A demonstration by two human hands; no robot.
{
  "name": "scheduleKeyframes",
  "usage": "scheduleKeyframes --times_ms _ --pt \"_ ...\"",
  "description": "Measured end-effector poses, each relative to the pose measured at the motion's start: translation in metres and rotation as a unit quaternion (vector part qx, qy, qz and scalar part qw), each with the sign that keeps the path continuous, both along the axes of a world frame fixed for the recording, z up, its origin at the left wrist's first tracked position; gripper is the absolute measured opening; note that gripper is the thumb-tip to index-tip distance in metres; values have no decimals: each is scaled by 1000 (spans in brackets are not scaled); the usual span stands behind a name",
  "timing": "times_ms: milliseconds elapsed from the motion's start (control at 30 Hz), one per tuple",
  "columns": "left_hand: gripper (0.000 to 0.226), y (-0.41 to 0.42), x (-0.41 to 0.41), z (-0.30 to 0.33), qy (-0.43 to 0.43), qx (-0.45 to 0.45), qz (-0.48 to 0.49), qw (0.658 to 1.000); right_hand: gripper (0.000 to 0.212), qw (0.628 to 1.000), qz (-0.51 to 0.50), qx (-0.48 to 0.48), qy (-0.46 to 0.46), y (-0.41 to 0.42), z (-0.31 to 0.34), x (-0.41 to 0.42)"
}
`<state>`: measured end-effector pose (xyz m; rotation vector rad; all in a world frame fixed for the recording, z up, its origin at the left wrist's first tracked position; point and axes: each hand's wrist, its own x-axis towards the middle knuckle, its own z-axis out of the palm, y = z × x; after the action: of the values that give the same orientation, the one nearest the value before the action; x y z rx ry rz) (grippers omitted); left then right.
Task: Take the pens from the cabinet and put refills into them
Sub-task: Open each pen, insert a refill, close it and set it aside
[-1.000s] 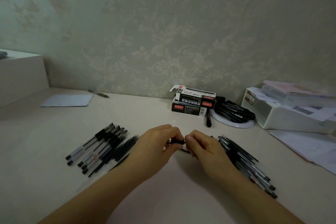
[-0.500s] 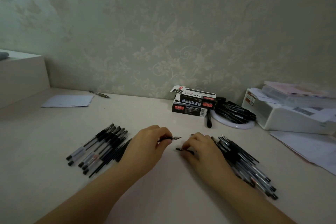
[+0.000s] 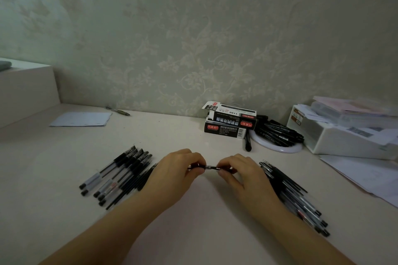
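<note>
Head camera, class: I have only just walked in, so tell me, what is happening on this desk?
A person is assembling a pen over the desk. The left hand and the right hand each pinch one end of it, held level between them. A row of pens and refills lies to the left, another pile of pens to the right. Two stacked pen boxes and a round tray of black pens sit by the wall.

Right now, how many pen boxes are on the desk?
2 boxes, stacked against the wall behind the hands: the lower box lies flat on the desk, the upper box rests on it with its end flap open. None seems hidden.
</note>
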<state>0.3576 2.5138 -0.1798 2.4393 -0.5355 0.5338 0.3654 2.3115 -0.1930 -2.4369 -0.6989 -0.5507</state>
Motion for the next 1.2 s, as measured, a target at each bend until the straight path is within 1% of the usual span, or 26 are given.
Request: scheduleKeyframes --times_ms 167,300,400,467,567,633,800,1033,1200 --pt "10 0 1 -1 -1 -1 -4 1000 9 1000 -8 5 -7 -3 -1 2" --pt "12 -4 -1 -1 0 10 -37 999 10 999 30 12 9 2 -1 -1" --pt "9 -6 -1 -2 1 -5 -37 999 9 997 46 49 23 6 -1 -2" --pt "10 -6 0 -2 14 -24 -29 999 8 994 44 80 54 5 -1 -2" --pt "12 -7 0 -3 14 -1 -32 999 8 984 47 120 121 2 -2 -1" --pt "11 -8 -1 -2 16 -6 -38 999 9 976 52 150 147 1 -1 -1" --pt "11 -9 -1 4 -1 -35 -34 999 9 974 51 178 128 3 5 -1" --pt "9 -11 0 2 8 -26 -34 999 10 978 61 154 125 1 6 -5" --pt "14 -11 -2 0 -15 -51 -30 998 11 976 55 176 119 2 6 -3"
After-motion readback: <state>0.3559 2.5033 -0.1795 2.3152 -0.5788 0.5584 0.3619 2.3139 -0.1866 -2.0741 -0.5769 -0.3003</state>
